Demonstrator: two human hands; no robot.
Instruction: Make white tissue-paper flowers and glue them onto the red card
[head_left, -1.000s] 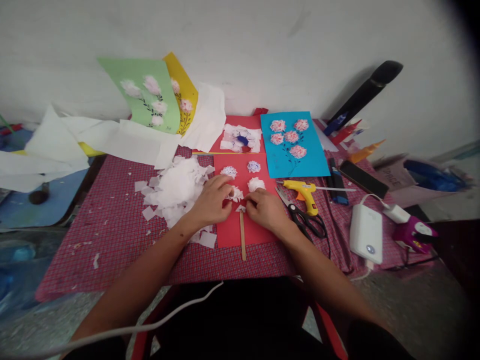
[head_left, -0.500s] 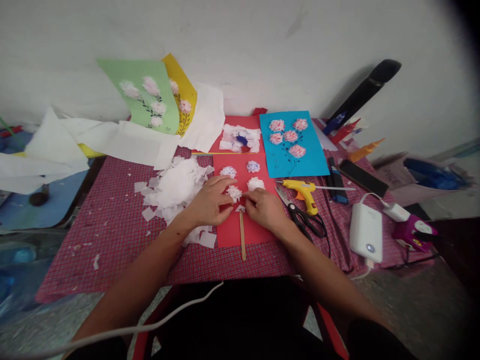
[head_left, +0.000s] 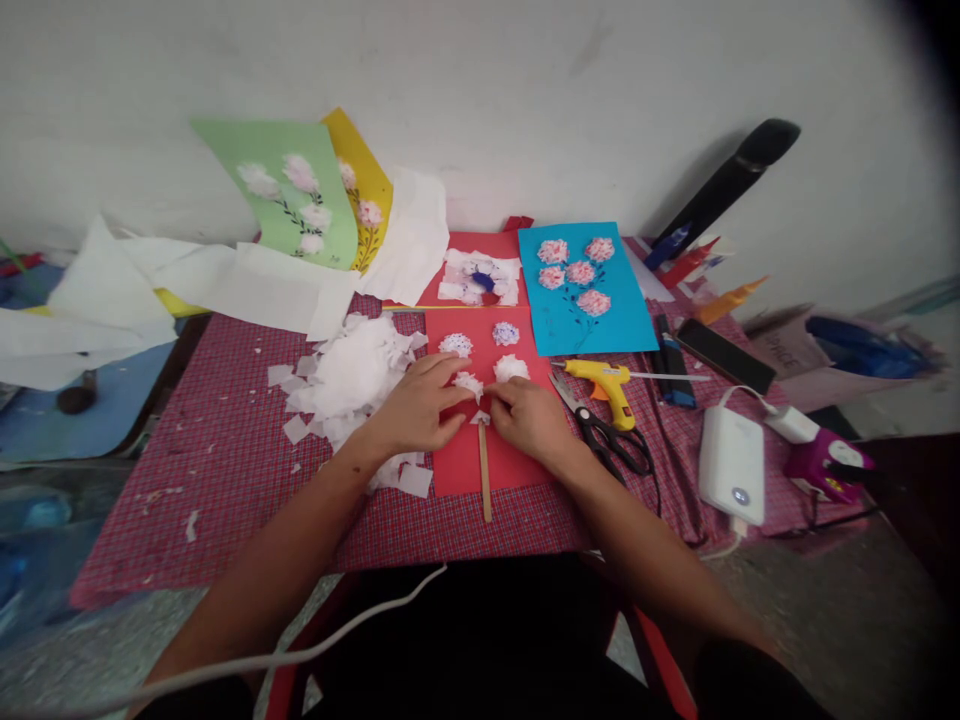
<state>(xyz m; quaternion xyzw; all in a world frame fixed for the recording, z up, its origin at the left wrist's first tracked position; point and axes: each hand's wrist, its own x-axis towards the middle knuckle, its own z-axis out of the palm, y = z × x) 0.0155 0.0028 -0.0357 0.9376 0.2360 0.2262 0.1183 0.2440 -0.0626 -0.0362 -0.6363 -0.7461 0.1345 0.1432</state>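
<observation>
The left hand (head_left: 420, 405) is placed at the left of a white tissue-paper flower (head_left: 468, 383), with thumb and forefinger parted; whether paper is gripped between them cannot be told. The right hand (head_left: 531, 418) is positioned at the flower's right edge, its fingers curled and its thumb and forefinger brought close together; whether paper is pinched there cannot be told. The flower is located on a red card (head_left: 459, 465), below a blue-speckled flower (head_left: 454, 345). A second speckled flower (head_left: 505, 333) and a fuller white flower (head_left: 512, 368) are arranged on the card's right side. A wooden stick (head_left: 485, 475), tipped with paper, is laid across the card's lower edge. Cut tissue squares (head_left: 352, 370) are heaped to the left. To the right, scissors (head_left: 615, 445) and a yellow glue gun (head_left: 619, 400) are laid below a blue card (head_left: 546, 325). All are supported by a checked tablecloth (head_left: 255, 480).
</observation>
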